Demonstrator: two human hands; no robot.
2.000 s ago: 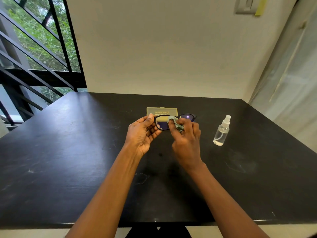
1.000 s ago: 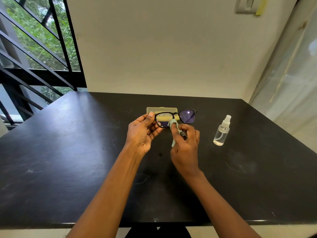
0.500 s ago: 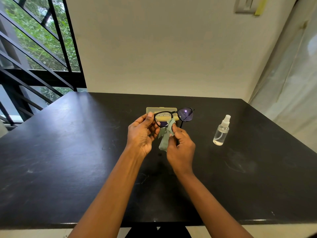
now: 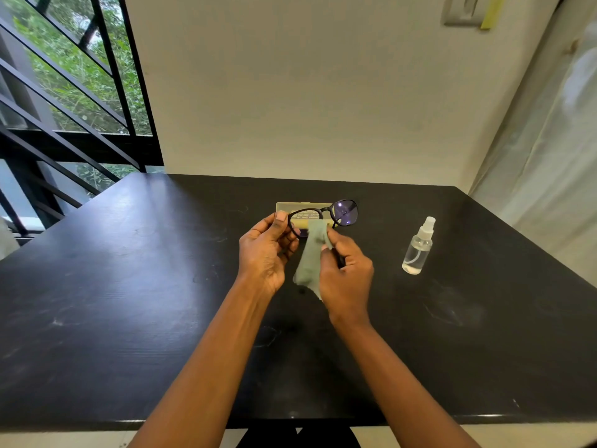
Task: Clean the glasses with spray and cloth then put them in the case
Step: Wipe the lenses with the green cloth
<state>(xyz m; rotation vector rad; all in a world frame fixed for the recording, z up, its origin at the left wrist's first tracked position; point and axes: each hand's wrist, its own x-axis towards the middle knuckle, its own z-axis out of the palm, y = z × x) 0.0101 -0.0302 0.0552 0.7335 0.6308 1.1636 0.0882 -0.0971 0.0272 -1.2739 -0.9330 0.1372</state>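
Note:
Black-framed glasses (image 4: 345, 213) are held up above the black table (image 4: 129, 302). My left hand (image 4: 266, 253) pinches the frame at its left end. My right hand (image 4: 347, 276) pinches a grey-green cloth (image 4: 310, 253) against the left lens, and the cloth hangs down between my hands. The right lens shows purple glare. A pale yellow glasses case (image 4: 287, 206) lies flat on the table just behind the glasses, partly hidden by them. A small clear spray bottle (image 4: 417, 247) with a white nozzle stands to the right, apart from both hands.
A white wall rises right behind the table's far edge. A window with black bars is at the left, and a curtain hangs at the right. The table's front edge runs just below my forearms.
My right hand has slid down and left off the lenses, and the bunched cloth has unfolded to hang loose. The glasses have tilted, right lens higher. My left hand has kept its hold.

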